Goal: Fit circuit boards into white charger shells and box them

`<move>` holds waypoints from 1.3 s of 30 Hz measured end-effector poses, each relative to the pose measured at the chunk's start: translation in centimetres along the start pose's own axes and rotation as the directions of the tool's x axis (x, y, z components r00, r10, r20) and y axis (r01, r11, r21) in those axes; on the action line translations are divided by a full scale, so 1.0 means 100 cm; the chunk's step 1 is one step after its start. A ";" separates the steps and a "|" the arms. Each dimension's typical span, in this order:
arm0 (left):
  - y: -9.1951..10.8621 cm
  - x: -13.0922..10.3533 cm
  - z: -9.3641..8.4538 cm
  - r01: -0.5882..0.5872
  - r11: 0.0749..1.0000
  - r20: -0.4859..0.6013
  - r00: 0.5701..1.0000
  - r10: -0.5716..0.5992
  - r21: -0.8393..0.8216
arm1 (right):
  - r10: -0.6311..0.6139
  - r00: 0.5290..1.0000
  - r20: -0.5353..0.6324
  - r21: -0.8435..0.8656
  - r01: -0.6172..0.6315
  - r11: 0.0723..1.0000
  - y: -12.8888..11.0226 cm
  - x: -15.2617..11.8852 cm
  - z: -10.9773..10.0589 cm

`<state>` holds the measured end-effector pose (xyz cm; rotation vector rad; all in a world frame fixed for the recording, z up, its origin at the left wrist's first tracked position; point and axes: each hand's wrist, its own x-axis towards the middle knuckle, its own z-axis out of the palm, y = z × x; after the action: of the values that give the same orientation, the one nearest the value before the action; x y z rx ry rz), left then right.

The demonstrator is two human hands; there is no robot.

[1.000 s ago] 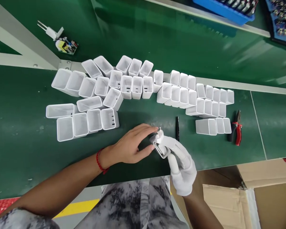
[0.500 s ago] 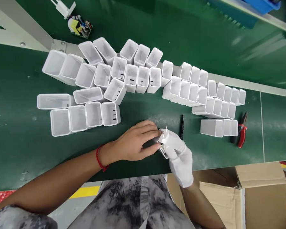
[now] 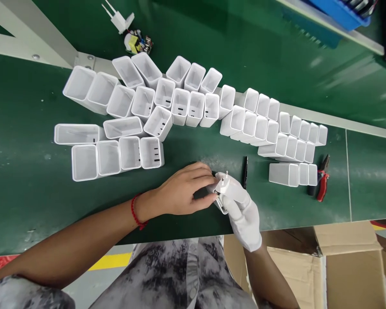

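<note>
My bare left hand, with a red cord round its wrist, pinches the left side of a white charger between thumb and fingers. Two metal plug pins stick up from the charger's top piece. My right hand wears a white glove and is wrapped round the charger from the right. Below the plug piece part of the white case shows, with a bit of circuitry at the gap; the rest is hidden by my fingers. A thin black stick-like tool lies just right of my hands.
Rows of open white charger cases stand across the green table. Red-handled pliers lie at the right. A loose circuit board with plug sits at the back left. Cardboard boxes stand below the table's front edge.
The view has turned slightly, so the bench and cases appear shifted. Both hands keep the same grip on the charger, with hardly any movement.
</note>
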<state>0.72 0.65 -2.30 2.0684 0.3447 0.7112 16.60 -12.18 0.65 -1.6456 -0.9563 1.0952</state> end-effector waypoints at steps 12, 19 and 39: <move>0.001 -0.004 -0.008 0.095 0.988 0.008 0.996 -0.094 -0.122 | 0.174 0.947 -0.270 0.186 -0.126 0.974 0.003 -0.006 0.001; 0.000 -0.005 -0.008 0.131 0.988 0.012 0.991 -0.130 -0.080 | 0.110 0.900 -0.422 0.311 0.030 0.950 0.004 0.001 -0.026; -0.003 -0.007 -0.007 0.148 0.987 0.031 0.989 -0.146 -0.063 | 0.219 0.961 -0.170 0.665 -0.052 0.745 -0.019 0.000 -0.009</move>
<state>-0.31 0.93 -2.48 1.9664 0.4484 0.5977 17.26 -11.92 2.61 -1.2183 -0.2276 1.1282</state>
